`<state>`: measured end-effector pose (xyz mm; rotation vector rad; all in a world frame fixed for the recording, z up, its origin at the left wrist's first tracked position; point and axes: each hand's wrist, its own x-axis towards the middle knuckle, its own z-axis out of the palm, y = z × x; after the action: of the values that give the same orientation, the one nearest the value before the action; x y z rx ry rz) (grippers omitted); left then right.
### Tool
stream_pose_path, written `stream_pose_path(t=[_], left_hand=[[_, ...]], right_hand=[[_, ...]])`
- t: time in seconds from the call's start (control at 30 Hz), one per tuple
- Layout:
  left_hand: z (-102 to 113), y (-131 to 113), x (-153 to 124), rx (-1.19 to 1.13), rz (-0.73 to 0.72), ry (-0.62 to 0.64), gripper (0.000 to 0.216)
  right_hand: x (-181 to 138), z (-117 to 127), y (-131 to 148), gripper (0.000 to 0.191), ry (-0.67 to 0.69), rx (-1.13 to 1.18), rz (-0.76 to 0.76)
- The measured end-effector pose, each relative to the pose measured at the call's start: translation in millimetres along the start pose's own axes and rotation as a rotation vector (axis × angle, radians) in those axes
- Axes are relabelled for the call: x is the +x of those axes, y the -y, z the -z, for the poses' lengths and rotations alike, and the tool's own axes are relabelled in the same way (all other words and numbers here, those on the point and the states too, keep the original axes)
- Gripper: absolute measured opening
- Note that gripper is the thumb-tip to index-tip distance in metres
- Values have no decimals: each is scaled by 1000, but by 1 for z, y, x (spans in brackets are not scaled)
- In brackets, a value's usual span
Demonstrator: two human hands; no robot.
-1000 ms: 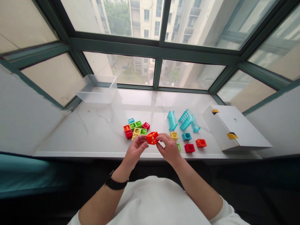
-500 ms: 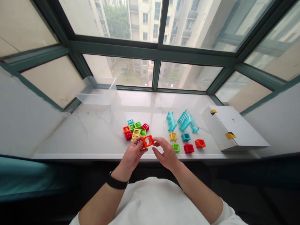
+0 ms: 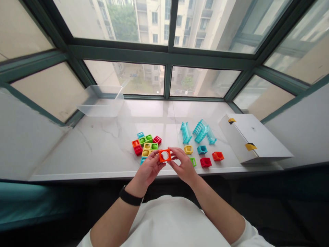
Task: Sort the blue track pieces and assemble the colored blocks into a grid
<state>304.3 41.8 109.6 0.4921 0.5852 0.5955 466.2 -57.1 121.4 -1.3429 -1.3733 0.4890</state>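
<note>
Up in front of me, just over the sill's front edge, is an orange toy block (image 3: 165, 160) with a round hole facing me. The fingers of my left hand (image 3: 149, 169) pinch its left side. On the opposite side, my right hand (image 3: 184, 166) grips it between thumb and fingers. Behind my left hand lies a cluster of coloured blocks, among them a red block (image 3: 138, 150), a yellow block (image 3: 146, 152) and a green block (image 3: 149, 138). Beside my right hand, a light green block (image 3: 193, 162) is partly hidden. Nearby stand another yellow block (image 3: 188, 149) and a blue block (image 3: 202, 149).
A red block (image 3: 206, 162) and another orange block (image 3: 218, 156) sit farther right. Clear blue track pieces (image 3: 186, 132) lie behind them. A white box (image 3: 259, 137) with yellow-black tabs stands at the right, a clear plastic bin (image 3: 101, 110) at the back left by the window.
The orange block has turned so its round hole faces me more squarely. Both hands have shifted slightly right with it, and my right fingers have closed onto its side. The view has shifted slightly.
</note>
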Motion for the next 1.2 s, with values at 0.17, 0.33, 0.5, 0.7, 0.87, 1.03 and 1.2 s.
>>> stream_pose_path(t=[0.17,0.33,0.5,0.7,0.87,1.03,1.2], left_hand=[[-2,4,0,38,41,29,31],[-2,11,4,131,78,40,31],[-8,17,5,224,103,80,38],[-4,38,20,295,174,137,40],[21,64,48,794,-193,33,30],[42,77,63,1004,-396,46,20],[48,70,64,928,-342,2,28]], right_hand=[[-2,12,-3,49,28,-41,24],[-5,25,-7,49,57,-58,9],[-11,43,-12,48,93,-97,-40],[-22,74,-17,41,92,-111,-116],[-40,114,-29,42,-69,-142,-202],[-61,164,-43,46,-237,-211,-278],[-78,208,-59,50,-347,-333,-371]])
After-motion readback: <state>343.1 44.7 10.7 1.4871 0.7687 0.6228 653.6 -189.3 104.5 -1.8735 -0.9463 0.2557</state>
